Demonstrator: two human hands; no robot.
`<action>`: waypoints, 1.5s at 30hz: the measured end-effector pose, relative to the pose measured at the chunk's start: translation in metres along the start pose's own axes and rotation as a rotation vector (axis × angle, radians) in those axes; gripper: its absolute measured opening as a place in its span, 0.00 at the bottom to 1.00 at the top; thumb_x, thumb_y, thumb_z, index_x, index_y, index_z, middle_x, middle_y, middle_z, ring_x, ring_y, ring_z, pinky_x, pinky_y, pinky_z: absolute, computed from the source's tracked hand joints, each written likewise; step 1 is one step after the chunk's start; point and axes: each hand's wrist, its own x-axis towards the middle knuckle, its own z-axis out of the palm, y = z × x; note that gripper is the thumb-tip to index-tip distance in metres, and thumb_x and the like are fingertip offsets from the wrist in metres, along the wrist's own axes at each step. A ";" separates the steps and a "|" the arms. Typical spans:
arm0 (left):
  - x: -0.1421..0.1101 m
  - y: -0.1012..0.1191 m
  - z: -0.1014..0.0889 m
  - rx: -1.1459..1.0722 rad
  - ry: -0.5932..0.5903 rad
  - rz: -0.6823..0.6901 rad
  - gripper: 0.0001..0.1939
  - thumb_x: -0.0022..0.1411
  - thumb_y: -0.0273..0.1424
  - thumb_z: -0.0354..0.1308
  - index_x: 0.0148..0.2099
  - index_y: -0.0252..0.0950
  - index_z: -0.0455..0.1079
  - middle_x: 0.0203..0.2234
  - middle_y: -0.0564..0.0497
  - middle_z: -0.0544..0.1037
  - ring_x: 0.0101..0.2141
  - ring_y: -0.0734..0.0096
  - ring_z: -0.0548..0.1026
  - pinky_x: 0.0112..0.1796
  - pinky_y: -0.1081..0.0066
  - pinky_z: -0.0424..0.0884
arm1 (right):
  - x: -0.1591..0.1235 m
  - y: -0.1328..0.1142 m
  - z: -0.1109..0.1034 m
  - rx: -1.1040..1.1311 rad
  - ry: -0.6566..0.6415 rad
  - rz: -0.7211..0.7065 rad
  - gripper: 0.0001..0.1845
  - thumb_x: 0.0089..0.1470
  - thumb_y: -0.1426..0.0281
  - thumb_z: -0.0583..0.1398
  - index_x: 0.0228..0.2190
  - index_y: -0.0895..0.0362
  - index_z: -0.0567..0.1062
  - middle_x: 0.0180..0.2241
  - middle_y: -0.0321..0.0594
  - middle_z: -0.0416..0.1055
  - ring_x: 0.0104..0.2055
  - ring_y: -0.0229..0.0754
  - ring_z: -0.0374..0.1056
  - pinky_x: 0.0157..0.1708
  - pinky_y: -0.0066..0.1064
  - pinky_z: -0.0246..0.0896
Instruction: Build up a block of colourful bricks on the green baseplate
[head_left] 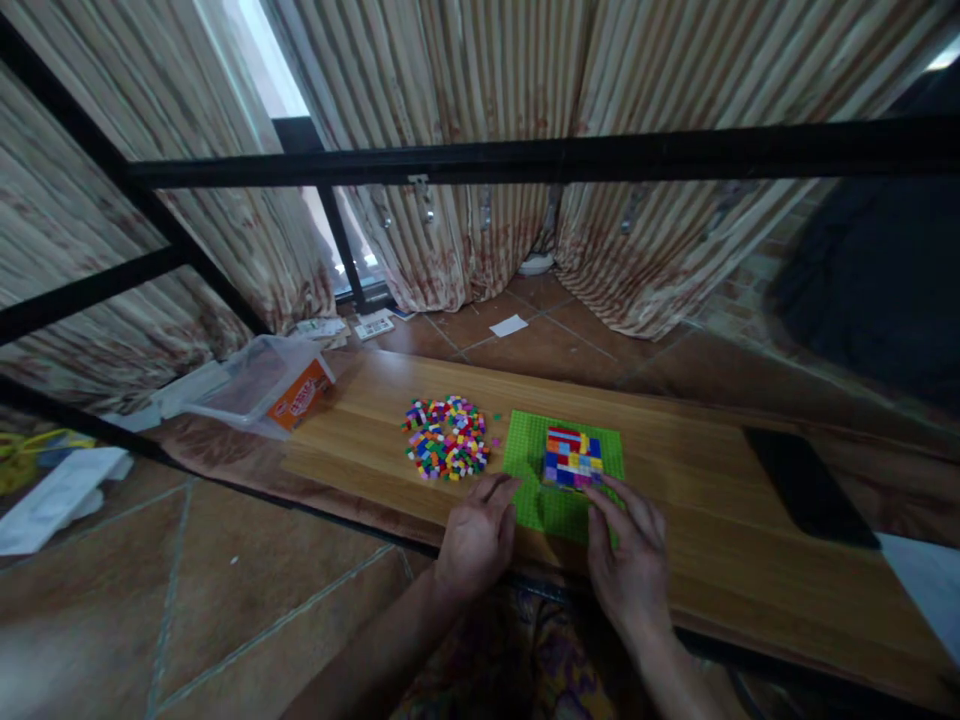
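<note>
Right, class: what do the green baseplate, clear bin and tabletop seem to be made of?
Green baseplate: probably moulded plastic, given its even grid of studs; finish hard to tell.
Clear bin: likely smooth plastic, since it looks see-through.
Tabletop: wood or wood-look laminate, with grain and slight sheen.

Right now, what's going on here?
A person's right hand has its fingers at the near edge of a block of colourful bricks on a green plate; whether it grips a brick is unclear. The left hand is by the plate's left edge. Loose bricks lie heaped left of the plate, with a clear tub farther left.
</note>
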 end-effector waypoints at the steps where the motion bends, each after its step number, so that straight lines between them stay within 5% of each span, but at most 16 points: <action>1: -0.008 -0.006 -0.003 -0.005 0.015 -0.022 0.17 0.65 0.26 0.46 0.54 0.39 0.65 0.49 0.47 0.72 0.49 0.70 0.71 0.52 0.68 0.69 | -0.003 -0.005 0.001 0.019 -0.008 -0.006 0.14 0.60 0.72 0.54 0.45 0.52 0.75 0.49 0.43 0.70 0.50 0.47 0.63 0.49 0.45 0.62; 7: -0.035 -0.046 -0.018 0.018 0.168 -0.198 0.12 0.66 0.27 0.46 0.46 0.39 0.69 0.42 0.48 0.75 0.42 0.71 0.75 0.44 0.70 0.73 | -0.019 -0.031 0.016 0.125 -0.102 -0.069 0.11 0.60 0.72 0.55 0.43 0.53 0.74 0.48 0.44 0.70 0.51 0.47 0.64 0.48 0.45 0.63; 17: -0.029 -0.082 -0.039 0.036 0.346 -0.375 0.08 0.63 0.26 0.50 0.39 0.38 0.71 0.35 0.50 0.76 0.37 0.70 0.76 0.40 0.70 0.71 | -0.044 -0.036 0.031 0.191 -0.197 -0.070 0.11 0.60 0.72 0.53 0.41 0.53 0.75 0.41 0.43 0.74 0.43 0.44 0.69 0.42 0.40 0.67; 34: -0.030 -0.083 -0.029 0.143 0.279 -0.350 0.09 0.64 0.29 0.49 0.41 0.39 0.71 0.36 0.50 0.75 0.37 0.71 0.74 0.39 0.73 0.70 | -0.057 -0.021 0.044 0.172 -0.246 -0.101 0.13 0.60 0.72 0.53 0.41 0.52 0.76 0.39 0.42 0.74 0.41 0.44 0.71 0.42 0.39 0.69; 39: 0.000 -0.090 -0.036 0.202 0.268 -0.324 0.11 0.62 0.32 0.52 0.46 0.41 0.72 0.41 0.48 0.73 0.42 0.67 0.73 0.43 0.69 0.71 | -0.060 -0.019 0.046 0.147 -0.238 -0.125 0.13 0.59 0.74 0.53 0.41 0.52 0.76 0.39 0.42 0.73 0.42 0.44 0.70 0.42 0.39 0.68; 45: 0.047 -0.100 -0.045 0.319 0.073 -0.248 0.17 0.56 0.27 0.56 0.49 0.38 0.73 0.46 0.44 0.71 0.47 0.61 0.69 0.51 0.61 0.67 | -0.062 -0.020 0.048 0.117 -0.240 -0.147 0.13 0.59 0.74 0.54 0.42 0.53 0.75 0.40 0.42 0.72 0.42 0.45 0.68 0.43 0.41 0.67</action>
